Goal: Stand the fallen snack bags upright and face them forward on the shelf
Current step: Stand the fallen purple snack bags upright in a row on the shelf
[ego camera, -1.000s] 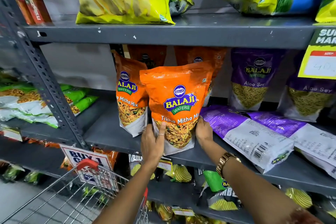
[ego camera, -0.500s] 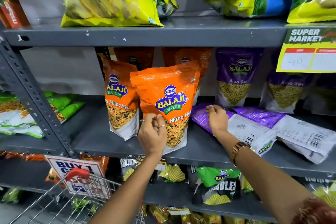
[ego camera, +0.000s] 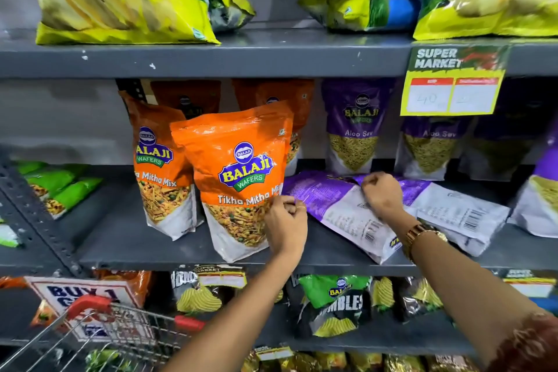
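Observation:
An orange Tikha Mitha Mix bag (ego camera: 238, 166) stands upright and faces forward at the front of the grey middle shelf (ego camera: 145, 248). A second orange bag (ego camera: 157, 166) stands just behind it on the left. My left hand (ego camera: 287, 220) is curled at the front bag's lower right edge, fingertips touching it. To the right, a purple Aloo Sev bag (ego camera: 329, 205) lies flat with its back label up. My right hand (ego camera: 382, 195) rests on it with the fingers closed on its surface. Another purple bag (ego camera: 462, 214) lies flat beside it.
Upright purple bags (ego camera: 356, 130) line the back of the shelf. More orange bags stand behind the front ones. A yellow price tag (ego camera: 453, 84) hangs from the shelf above. Green packs (ego camera: 60, 184) lie in the left bay. A shopping cart (ego camera: 120, 329) is at the lower left.
My right hand left the orange bag and moved right onto the fallen purple bag. My left hand slid from the bag's lower front to its right edge. The view shifted right.

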A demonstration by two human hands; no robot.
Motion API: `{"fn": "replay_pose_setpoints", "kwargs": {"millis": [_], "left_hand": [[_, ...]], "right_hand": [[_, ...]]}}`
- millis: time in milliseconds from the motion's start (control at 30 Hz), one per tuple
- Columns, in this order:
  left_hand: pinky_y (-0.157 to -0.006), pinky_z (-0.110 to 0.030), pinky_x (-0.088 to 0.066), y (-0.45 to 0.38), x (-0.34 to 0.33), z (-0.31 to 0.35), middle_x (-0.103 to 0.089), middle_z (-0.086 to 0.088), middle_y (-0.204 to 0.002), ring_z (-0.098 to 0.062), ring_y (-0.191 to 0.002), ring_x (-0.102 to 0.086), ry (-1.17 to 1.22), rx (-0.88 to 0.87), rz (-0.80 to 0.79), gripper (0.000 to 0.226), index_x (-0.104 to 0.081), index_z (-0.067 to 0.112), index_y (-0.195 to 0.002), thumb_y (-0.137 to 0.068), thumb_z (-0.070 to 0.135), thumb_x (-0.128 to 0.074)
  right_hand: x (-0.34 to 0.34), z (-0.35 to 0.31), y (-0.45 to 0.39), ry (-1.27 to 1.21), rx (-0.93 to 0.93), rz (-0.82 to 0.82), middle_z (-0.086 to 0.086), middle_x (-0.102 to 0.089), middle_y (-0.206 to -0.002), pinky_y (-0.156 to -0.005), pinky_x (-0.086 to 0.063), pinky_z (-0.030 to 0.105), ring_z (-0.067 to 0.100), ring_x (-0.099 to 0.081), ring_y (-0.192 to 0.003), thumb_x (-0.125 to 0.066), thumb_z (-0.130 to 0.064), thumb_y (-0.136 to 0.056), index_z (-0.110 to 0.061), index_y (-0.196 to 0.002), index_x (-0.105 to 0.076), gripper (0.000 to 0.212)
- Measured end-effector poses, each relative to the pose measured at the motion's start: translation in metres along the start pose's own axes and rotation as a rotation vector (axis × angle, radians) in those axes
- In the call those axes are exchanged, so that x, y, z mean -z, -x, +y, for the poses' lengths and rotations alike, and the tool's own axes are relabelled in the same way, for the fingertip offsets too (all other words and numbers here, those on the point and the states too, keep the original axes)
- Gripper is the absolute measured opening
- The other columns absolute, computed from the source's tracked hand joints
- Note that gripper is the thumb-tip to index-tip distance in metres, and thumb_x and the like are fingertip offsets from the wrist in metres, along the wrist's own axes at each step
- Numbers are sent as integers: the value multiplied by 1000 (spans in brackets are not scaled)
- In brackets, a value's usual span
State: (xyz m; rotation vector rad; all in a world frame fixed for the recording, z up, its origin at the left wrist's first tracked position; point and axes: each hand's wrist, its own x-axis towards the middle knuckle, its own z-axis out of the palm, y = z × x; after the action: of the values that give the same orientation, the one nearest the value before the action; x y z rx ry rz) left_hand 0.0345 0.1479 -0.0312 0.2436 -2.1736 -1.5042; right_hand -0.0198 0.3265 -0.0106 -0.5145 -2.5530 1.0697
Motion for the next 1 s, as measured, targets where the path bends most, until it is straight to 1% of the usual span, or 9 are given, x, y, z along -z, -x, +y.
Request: {"fn": "replay_pose_setpoints", "kwargs": {"millis": [100,167,233,433,533,633,767,900,1000], "left_hand": [[-71,-30,-52,-1,-28,-7,-70,-18,-88,-33,-80,-66,-53,360,-268,24,-64,5,-82,-76,28,-64],[-70,-37,-56,2,-43,-6,-62,-18,-102,-34,-83,-64,76,676,-510,41,-57,6,-100,-76,39,-64],[-72,-37,-52,7,-56,-2,-53,-15,-107,-32,-89,-60,212,800,-676,48,-48,11,-110,-78,44,-62],[-77,-43,-52,15,-86,2,-63,-8,-79,-22,-70,-61,424,802,-543,24,-55,9,-93,-75,15,-70],[-64,-39,-53,18,-89,6,-62,-3,-73,-18,-65,-60,420,731,-456,19,-53,13,-81,-74,7,-69],[-54,-30,-51,18,-88,14,-64,-1,-82,-20,-74,-61,398,617,-370,30,-52,17,-91,-72,1,-70],[-74,-32,-50,9,-85,20,-66,-7,-101,-19,-86,-61,386,371,-246,48,-52,17,-94,-61,-11,-73],[-83,-33,-50,-12,-78,25,-65,-5,-107,-19,-94,-60,211,167,-202,66,-55,18,-107,-52,-12,-76],[-78,-34,-52,-19,-75,18,-67,-8,-105,-20,-89,-60,71,153,-220,56,-59,17,-102,-55,-9,-75]], "right_hand": [[7,13,-8,201,-56,-134,27,-64,-112,-88,-48,40,40,-59,-106,-54,-19,-79,0,-97,-63,28],[10,18,-13,304,-51,-221,25,-58,-124,-94,-45,40,38,-54,-115,-53,-31,-82,-1,-108,-57,40],[10,19,-17,361,-34,-278,22,-55,-129,-96,-44,40,38,-51,-118,-51,-40,-83,-3,-115,-54,49],[6,25,-22,395,16,-277,20,-55,-127,-98,-45,44,38,-49,-119,-50,-49,-84,-4,-115,-53,54],[9,31,-26,256,23,-264,21,-62,-115,-91,-46,42,37,-55,-110,-56,-45,-81,-7,-89,-58,38],[15,36,-28,70,3,-261,21,-66,-97,-83,-47,38,37,-60,-100,-62,-39,-80,-12,-63,-53,33],[19,38,-28,-259,21,-187,16,-72,-94,-81,-46,32,31,-64,-95,-67,-25,-79,-9,-90,-69,20],[20,38,-25,-481,100,-87,9,-66,-78,-76,-46,33,22,-60,-78,-64,-9,-79,-5,-91,-68,13],[13,46,-24,-639,39,-183,4,-58,-62,-66,-54,44,20,-57,-57,-59,-2,-84,3,-98,-63,15]]}}
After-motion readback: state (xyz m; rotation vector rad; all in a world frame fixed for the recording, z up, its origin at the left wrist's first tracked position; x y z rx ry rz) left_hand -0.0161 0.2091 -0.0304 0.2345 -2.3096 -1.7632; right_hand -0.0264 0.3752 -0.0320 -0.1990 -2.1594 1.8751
